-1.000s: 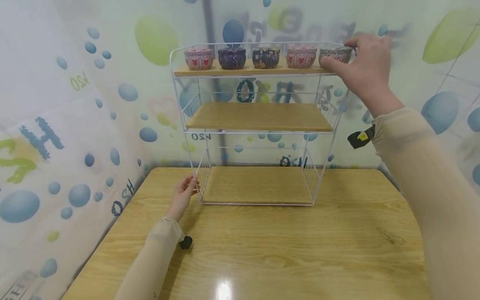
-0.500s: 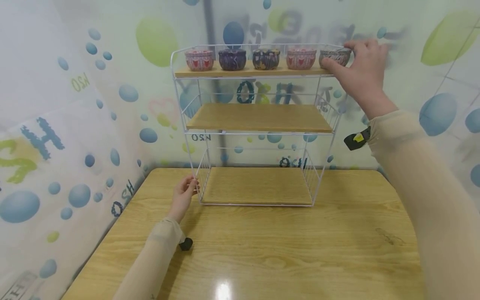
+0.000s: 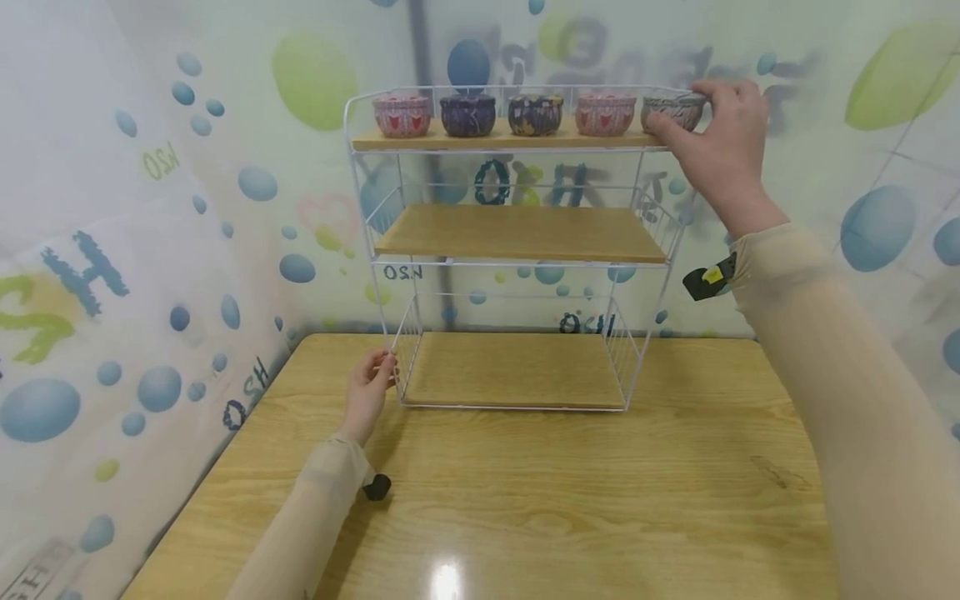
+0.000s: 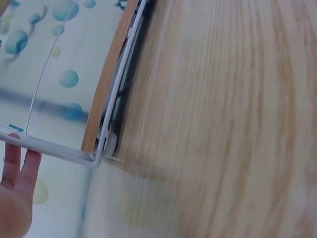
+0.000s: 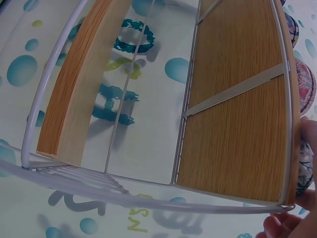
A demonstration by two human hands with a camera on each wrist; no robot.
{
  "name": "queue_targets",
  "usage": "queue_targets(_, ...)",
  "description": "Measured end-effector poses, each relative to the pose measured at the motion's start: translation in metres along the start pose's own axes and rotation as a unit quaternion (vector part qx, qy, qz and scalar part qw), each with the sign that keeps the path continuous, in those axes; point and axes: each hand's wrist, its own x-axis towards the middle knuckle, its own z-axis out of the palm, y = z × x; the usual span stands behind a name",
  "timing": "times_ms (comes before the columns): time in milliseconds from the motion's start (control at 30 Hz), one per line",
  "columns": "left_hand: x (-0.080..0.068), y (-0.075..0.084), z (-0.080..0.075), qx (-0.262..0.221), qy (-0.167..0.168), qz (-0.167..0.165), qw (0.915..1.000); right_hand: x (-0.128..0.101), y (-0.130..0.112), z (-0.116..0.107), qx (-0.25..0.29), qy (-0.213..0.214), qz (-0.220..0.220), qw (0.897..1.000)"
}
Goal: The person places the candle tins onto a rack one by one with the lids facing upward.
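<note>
At the right end of the top shelf sits a small round tin [image 3: 673,111] with a grey-and-white pattern. My right hand [image 3: 723,150] holds it with thumb in front and fingers at its far right side. In the right wrist view, fingers [image 5: 280,225] overlap the shelf corner beside this tin. Low on the left, my left hand [image 3: 369,387] grips the side frame of the white wire rack [image 3: 513,407] between thumb and fingers. The left wrist view has its fingers [image 4: 27,171] behind the white rail.
Along the top shelf [image 3: 510,143] stand more tins: a pink heart tin [image 3: 402,115], a purple tin [image 3: 468,115], a dark floral tin [image 3: 535,115] and another pink tin [image 3: 605,115]. Below are a middle shelf [image 3: 521,233] and bottom shelf [image 3: 513,371]. The rack stands on a wooden table [image 3: 555,500].
The right hand and forearm have shifted slightly left, still around the grey tin. My left hand stays on the rack's side, and the tins keep their places along the shelf.
</note>
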Motion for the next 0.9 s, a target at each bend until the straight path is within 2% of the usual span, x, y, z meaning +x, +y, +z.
queue_targets(167, 0.0005, 0.0031, 0.0014, -0.006, 0.011, -0.019, 0.9997, -0.0005, -0.0003, -0.0009, 0.003, 0.001, -0.003, 1.0)
queue_targets(400, 0.0007, 0.0049, 0.0019, -0.018, 0.026, -0.022, 0.9993, 0.001, -0.0002, -0.0014, 0.003, -0.008, -0.004, 1.0)
queue_targets(700, -0.0047, 0.0056, 0.0022, -0.007, 0.038, -0.004, 0.9993, 0.0009, 0.0014, 0.0006, 0.004, -0.017, -0.016, 1.0)
queue_targets(900, -0.0045, 0.004, 0.0019, -0.001, 0.038, -0.008, 0.9992, 0.0005, 0.0031, -0.0002, 0.002, -0.025, -0.01, 1.0)
